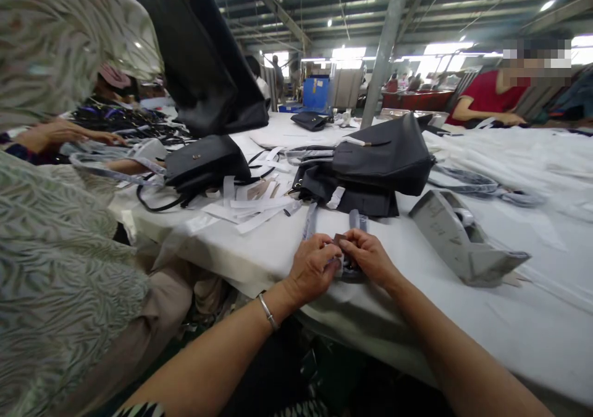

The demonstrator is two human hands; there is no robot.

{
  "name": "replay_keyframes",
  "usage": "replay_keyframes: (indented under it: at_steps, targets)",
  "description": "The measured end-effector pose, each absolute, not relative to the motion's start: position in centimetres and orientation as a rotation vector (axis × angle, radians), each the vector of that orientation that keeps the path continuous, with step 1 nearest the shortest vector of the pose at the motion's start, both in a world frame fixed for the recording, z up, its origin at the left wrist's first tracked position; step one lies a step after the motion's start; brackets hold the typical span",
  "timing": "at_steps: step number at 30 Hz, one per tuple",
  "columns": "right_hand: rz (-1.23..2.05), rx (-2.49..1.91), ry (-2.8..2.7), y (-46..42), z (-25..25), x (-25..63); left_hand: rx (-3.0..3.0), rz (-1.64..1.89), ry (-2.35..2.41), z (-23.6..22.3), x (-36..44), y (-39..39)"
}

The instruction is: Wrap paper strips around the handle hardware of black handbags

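At the table's near edge, my left hand [312, 267] and my right hand [370, 257] meet, both with curled fingers. A small flat brown piece [340, 240] is pinched by my right thumb and fingers. My left fingertips are pressed together beside it, and what they grip is hidden. Under the hands lies a plastic-wrapped strap [358, 220], one length of it showing just beyond my right hand. Past the hands, a dark leather handbag [382, 157] rests on another dark bag [365, 197].
White paper strips [259, 210] lie left of the bags. A grey marked holder [456, 238] stands to the right. Another black bag [206, 160] sits at left, near a person in a patterned top [60, 269]. A large dark bag [208, 65] hangs above. A person in red [486, 99] sits across.
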State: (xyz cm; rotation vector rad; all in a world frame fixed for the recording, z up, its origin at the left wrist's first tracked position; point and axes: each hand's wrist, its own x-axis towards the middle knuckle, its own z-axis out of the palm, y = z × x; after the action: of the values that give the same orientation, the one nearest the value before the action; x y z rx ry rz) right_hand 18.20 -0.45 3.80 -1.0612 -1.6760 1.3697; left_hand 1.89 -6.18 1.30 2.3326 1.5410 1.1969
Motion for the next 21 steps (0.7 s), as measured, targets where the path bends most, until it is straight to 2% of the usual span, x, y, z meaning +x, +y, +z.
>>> replay_keyframes:
  at_steps: [4,9,14,21]
  targets:
    - [1.355,-1.068,-1.712,-0.16,3.86,18.17,2.445,1.181,1.555,0.98,1.89,-6.49]
    - [1.089,-1.099,-1.853,-0.28,4.01,18.16,2.546,1.161,1.56,0.81,1.96,-6.61]
    - [0.854,-1.141,-1.949,-0.18,3.48,18.15,2.528,0.984,1.628,1.14,2.2,-6.74]
    - [0.854,-1.157,-1.931,-0.27,3.09,18.07,2.511,0.886,1.686,1.43,2.16,-6.87]
